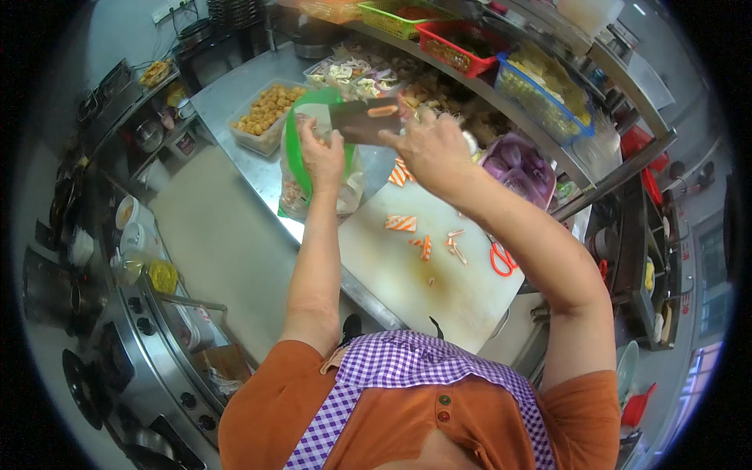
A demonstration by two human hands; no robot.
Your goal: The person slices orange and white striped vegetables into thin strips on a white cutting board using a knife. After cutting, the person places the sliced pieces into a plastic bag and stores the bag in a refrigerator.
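My left hand [322,151] grips the rim of a green and clear plastic bag [294,170] that holds pale and reddish pieces. In my right hand [437,147] is a wide cleaver [361,120], its blade reaching left over the bag's mouth. A small orange piece [382,110] lies on the blade. Below, on a white cutting board [382,264], are an orange-and-white striped piece [400,223] and several small striped scraps [426,247]. Red-handled scissors [501,261] lie at the board's right edge, partly behind my right arm.
A plastic tub of golden-brown balls [267,111] stands left of the bag. Trays of sliced food [352,73] sit behind it. A pink basket with purple bags [549,176] is at the right. Above, a metal shelf [529,117] bears red [458,61] and blue baskets [567,132]. A stove [158,358] stands lower left.
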